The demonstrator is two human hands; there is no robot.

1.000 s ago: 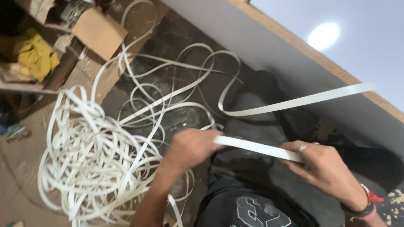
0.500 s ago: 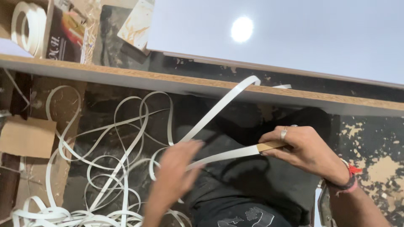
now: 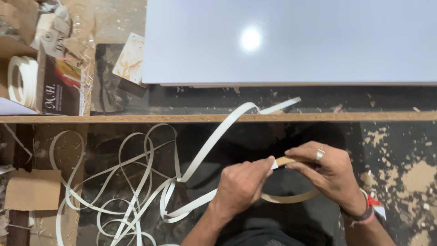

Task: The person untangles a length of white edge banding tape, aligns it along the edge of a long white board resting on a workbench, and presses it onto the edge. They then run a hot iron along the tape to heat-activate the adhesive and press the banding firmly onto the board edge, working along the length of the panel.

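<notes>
Both hands pinch 1 long white plastic edge-banding strip [image 3: 214,139]: left hand [image 3: 240,186] fingers closed on its end, right hand [image 3: 328,171] gripping, seemingly, just right; strip runs left-right below the bench's front edge.

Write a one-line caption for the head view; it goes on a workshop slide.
Left hand and right hand pinch a white edge-banding strip below a glossy white panel.

Single head-worn view, straight down, close over white panel [image 3: 291,41] and floor.
</notes>
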